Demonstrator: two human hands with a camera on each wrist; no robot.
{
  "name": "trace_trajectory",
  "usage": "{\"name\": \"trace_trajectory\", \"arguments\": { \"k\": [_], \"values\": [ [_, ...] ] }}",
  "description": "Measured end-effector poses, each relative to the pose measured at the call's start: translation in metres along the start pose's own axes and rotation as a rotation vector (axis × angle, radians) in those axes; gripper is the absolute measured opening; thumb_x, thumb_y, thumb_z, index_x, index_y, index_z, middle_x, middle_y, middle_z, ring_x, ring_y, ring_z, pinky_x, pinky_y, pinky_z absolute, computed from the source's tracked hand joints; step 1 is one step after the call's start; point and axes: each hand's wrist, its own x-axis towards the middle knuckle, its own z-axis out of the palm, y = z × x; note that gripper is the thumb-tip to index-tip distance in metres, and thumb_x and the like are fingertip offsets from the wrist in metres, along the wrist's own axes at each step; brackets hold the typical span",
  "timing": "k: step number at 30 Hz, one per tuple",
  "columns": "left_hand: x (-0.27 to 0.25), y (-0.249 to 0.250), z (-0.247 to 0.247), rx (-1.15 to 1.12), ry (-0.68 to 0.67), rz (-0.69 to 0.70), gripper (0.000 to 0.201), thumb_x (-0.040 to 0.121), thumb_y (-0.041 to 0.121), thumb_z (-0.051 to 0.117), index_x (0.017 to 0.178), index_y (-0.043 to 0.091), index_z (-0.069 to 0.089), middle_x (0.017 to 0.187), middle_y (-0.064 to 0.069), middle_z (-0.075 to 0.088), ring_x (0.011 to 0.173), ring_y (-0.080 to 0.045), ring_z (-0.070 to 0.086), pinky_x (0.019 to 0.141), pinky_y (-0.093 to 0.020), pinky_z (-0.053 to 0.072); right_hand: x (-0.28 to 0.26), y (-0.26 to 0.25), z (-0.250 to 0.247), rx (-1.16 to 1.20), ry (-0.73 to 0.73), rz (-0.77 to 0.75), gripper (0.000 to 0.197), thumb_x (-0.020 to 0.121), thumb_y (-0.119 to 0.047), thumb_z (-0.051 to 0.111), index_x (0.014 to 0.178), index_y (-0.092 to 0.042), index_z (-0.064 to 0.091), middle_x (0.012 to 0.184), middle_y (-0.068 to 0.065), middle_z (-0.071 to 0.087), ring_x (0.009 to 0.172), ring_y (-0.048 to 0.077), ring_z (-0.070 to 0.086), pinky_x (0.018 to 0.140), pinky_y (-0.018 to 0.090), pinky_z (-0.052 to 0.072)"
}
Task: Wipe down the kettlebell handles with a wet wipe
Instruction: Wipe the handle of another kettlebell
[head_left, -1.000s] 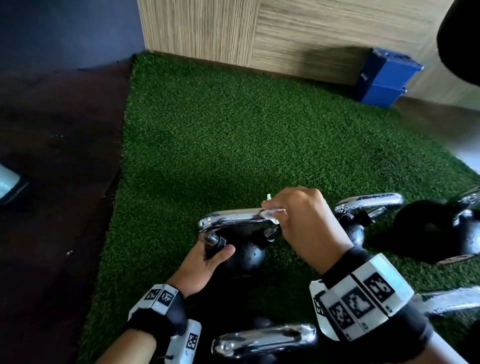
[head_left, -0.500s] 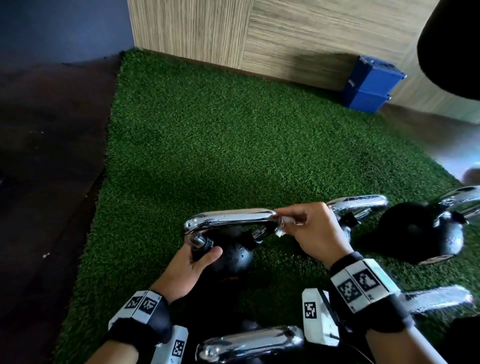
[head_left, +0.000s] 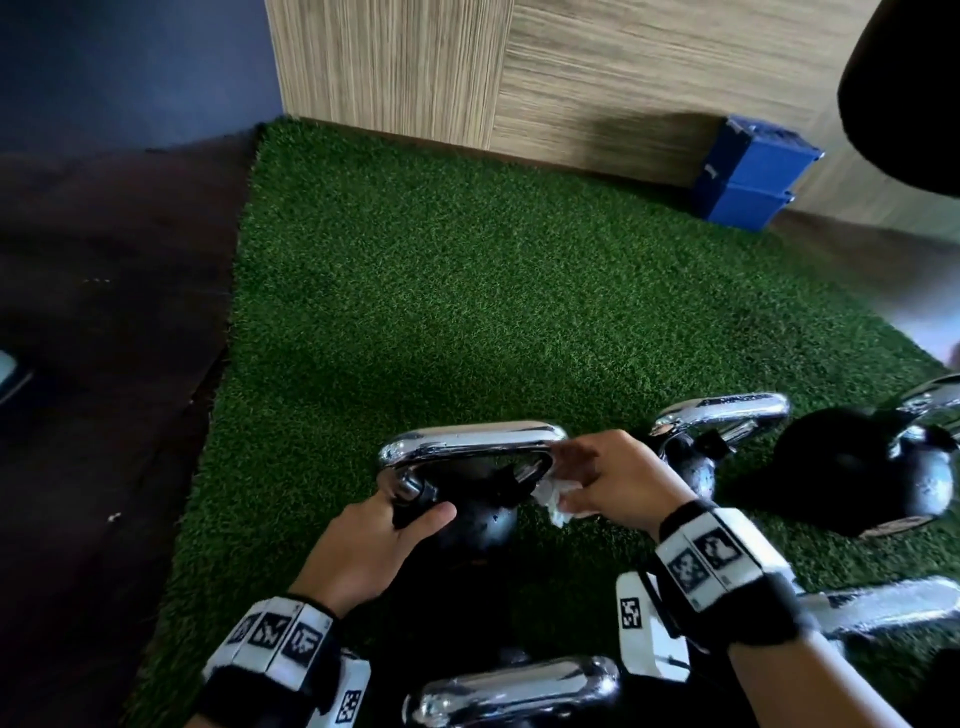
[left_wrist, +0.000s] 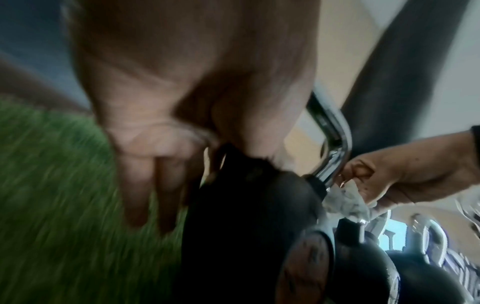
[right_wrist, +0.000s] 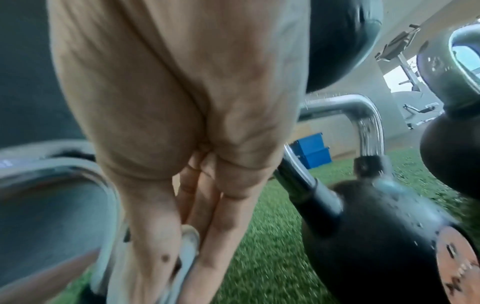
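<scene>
A black kettlebell (head_left: 480, 522) with a chrome handle (head_left: 472, 435) stands on the green turf, low in the middle of the head view. My left hand (head_left: 382, 538) holds it at the handle's left base, thumb across the black body. My right hand (head_left: 610, 475) pinches a crumpled white wet wipe (head_left: 558, 499) against the handle's right leg. The left wrist view shows the wipe (left_wrist: 342, 200) bunched under the right hand (left_wrist: 394, 176), at the bottom of the chrome leg (left_wrist: 335, 148). In the right wrist view the wipe (right_wrist: 189, 242) sits between the fingers, beside the handle (right_wrist: 64, 168).
More kettlebells crowd the near right: one with a chrome handle (head_left: 719, 418), a big black one (head_left: 852, 467), and two handles at the bottom (head_left: 514, 686) (head_left: 883, 603). Stacked blue boxes (head_left: 748, 176) stand by the wooden wall. Dark floor borders the turf (head_left: 467, 286) on the left.
My right hand has slid the wipe from the right end of the handle's top bar down its right leg. The left hand keeps its hold.
</scene>
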Motion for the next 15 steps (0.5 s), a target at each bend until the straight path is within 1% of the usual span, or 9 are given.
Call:
{"name": "trace_trajectory", "arguments": {
  "k": [2, 4, 6, 8, 9, 11, 12, 14, 15],
  "values": [
    [-0.014, 0.009, -0.017, 0.236, -0.046, -0.033, 0.059, 0.085, 0.082, 0.046, 0.094, 0.027, 0.065, 0.085, 0.003, 0.072, 0.089, -0.020, 0.070, 0.081, -0.034, 0.054, -0.014, -0.006, -0.009, -0.019, -0.011, -0.021, 0.024, 0.067, -0.005, 0.090, 0.077, -0.022, 0.077, 0.081, -0.005, 0.076, 0.078, 0.014, 0.075, 0.078, 0.041, 0.063],
    [-0.030, 0.017, -0.034, 0.265, -0.079, 0.020, 0.050, 0.089, 0.072, 0.054, 0.089, 0.025, 0.073, 0.083, 0.006, 0.076, 0.079, -0.008, 0.072, 0.073, -0.030, 0.054, -0.028, -0.020, -0.017, 0.002, -0.063, -0.079, 0.024, 0.067, -0.005, 0.090, 0.077, -0.023, 0.078, 0.079, -0.002, 0.076, 0.074, 0.014, 0.073, 0.078, 0.041, 0.063],
    [-0.045, 0.027, -0.047, -0.093, -0.109, 0.104, 0.041, 0.087, 0.068, 0.060, 0.092, 0.032, 0.078, 0.086, 0.015, 0.078, 0.077, 0.001, 0.072, 0.073, -0.019, 0.054, -0.042, -0.039, -0.021, 0.062, -0.123, -0.167, 0.025, 0.068, -0.008, 0.090, 0.083, -0.024, 0.077, 0.081, -0.003, 0.077, 0.074, 0.012, 0.071, 0.076, 0.037, 0.063],
    [-0.058, 0.044, -0.054, -0.599, -0.168, 0.151, 0.046, 0.083, 0.070, 0.065, 0.100, 0.030, 0.080, 0.098, 0.009, 0.080, 0.093, -0.007, 0.076, 0.085, -0.021, 0.058, -0.053, -0.059, -0.020, 0.075, -0.129, -0.256, 0.029, 0.068, -0.015, 0.090, 0.088, -0.026, 0.072, 0.083, -0.006, 0.077, 0.075, 0.007, 0.072, 0.072, 0.026, 0.059],
    [-0.061, 0.051, -0.055, -0.752, -0.178, 0.172, 0.046, 0.082, 0.066, 0.067, 0.105, 0.028, 0.080, 0.104, 0.006, 0.080, 0.100, -0.011, 0.076, 0.087, -0.024, 0.059, -0.056, -0.069, -0.017, 0.103, -0.115, -0.305, 0.030, 0.069, -0.015, 0.090, 0.088, -0.024, 0.070, 0.084, -0.004, 0.077, 0.074, 0.008, 0.072, 0.069, 0.023, 0.057],
    [-0.065, 0.063, -0.052, -0.907, -0.190, 0.242, 0.041, 0.082, 0.052, 0.064, 0.108, 0.026, 0.081, 0.116, 0.005, 0.077, 0.109, -0.013, 0.073, 0.087, -0.024, 0.059, -0.062, -0.086, -0.010, 0.215, -0.086, -0.381, 0.029, 0.068, -0.005, 0.089, 0.086, -0.015, 0.068, 0.082, 0.003, 0.076, 0.071, 0.011, 0.070, 0.065, 0.022, 0.057],
    [-0.066, 0.068, -0.052, -0.953, -0.192, 0.274, 0.038, 0.083, 0.047, 0.063, 0.107, 0.023, 0.081, 0.119, 0.005, 0.076, 0.111, -0.013, 0.072, 0.086, -0.024, 0.059, -0.063, -0.091, -0.007, 0.245, -0.069, -0.405, 0.030, 0.068, -0.002, 0.089, 0.085, -0.013, 0.067, 0.081, 0.005, 0.076, 0.070, 0.014, 0.070, 0.066, 0.025, 0.057],
    [-0.066, 0.073, -0.048, -1.016, -0.161, 0.296, 0.035, 0.083, 0.042, 0.064, 0.101, 0.018, 0.082, 0.116, 0.001, 0.077, 0.110, -0.017, 0.073, 0.082, -0.025, 0.060, -0.064, -0.099, -0.002, 0.219, -0.002, -0.438, 0.030, 0.067, -0.003, 0.088, 0.082, -0.015, 0.065, 0.079, 0.002, 0.073, 0.070, 0.018, 0.070, 0.068, 0.033, 0.057],
    [-0.064, 0.074, -0.046, -1.045, -0.134, 0.293, 0.034, 0.082, 0.041, 0.066, 0.100, 0.017, 0.082, 0.113, -0.002, 0.078, 0.108, -0.021, 0.074, 0.080, -0.025, 0.060, -0.063, -0.101, 0.000, 0.189, 0.066, -0.449, 0.030, 0.067, -0.006, 0.088, 0.081, -0.017, 0.064, 0.076, -0.001, 0.070, 0.066, 0.016, 0.067, 0.066, 0.032, 0.056]
  ]
}}
